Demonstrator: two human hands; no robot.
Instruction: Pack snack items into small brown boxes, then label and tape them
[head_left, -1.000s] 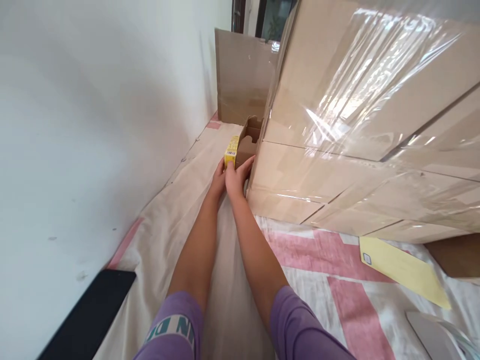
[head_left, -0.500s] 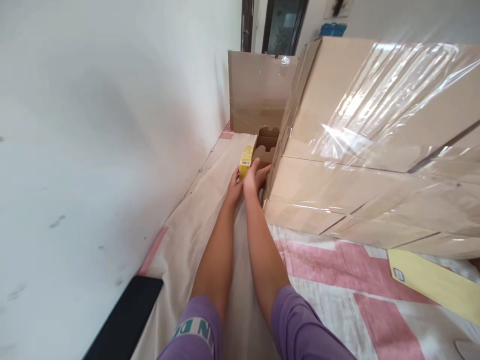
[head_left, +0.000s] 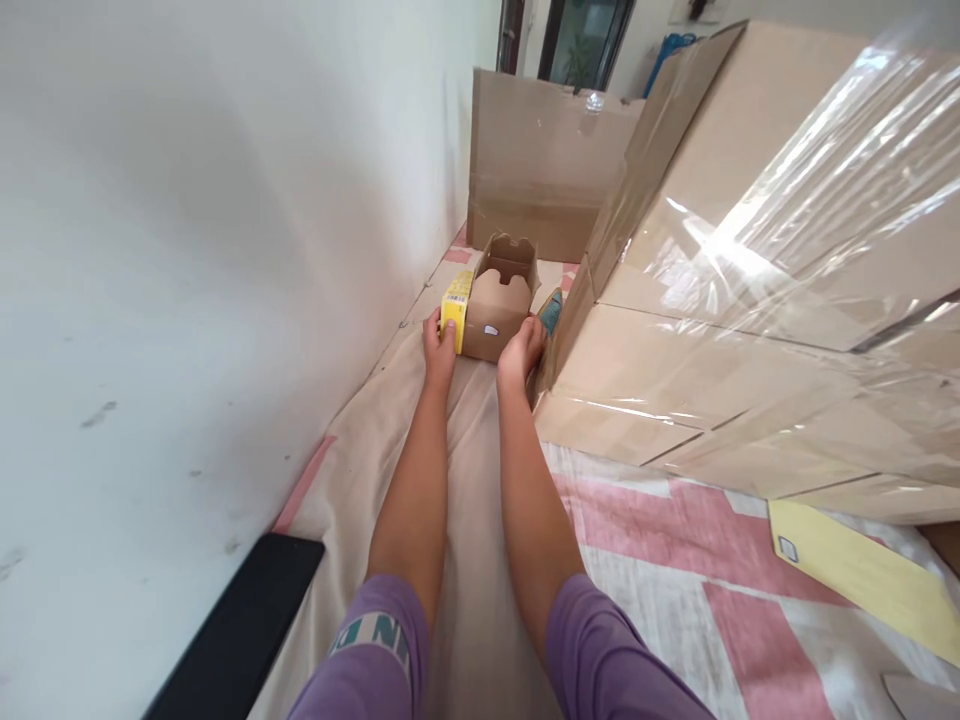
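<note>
A small open brown cardboard box [head_left: 491, 315] with notched top edges stands on the cloth, a small label on its near face. Against its left side is a yellow box [head_left: 455, 310] with printing on top. My left hand [head_left: 440, 345] grips the yellow box, thumb on its near face and fingers along its left side. At the brown box's near right corner, my right hand [head_left: 521, 348] is curled, its fingertips hidden. A teal item [head_left: 551, 312] lies just beyond that hand, beside the large carton wall.
Large plastic-wrapped cartons [head_left: 750, 370] fill the right. An upright cardboard panel [head_left: 536, 165] stands behind. White wall [head_left: 187, 250] runs along the left. A black flat object [head_left: 247, 620] lies near left, a yellow sheet [head_left: 862, 575] at right.
The yellow box and my left hand have shifted left. The brown box now shows beside them, out from next to the cartons, and the teal item has come into view. My right hand has moved slightly right.
</note>
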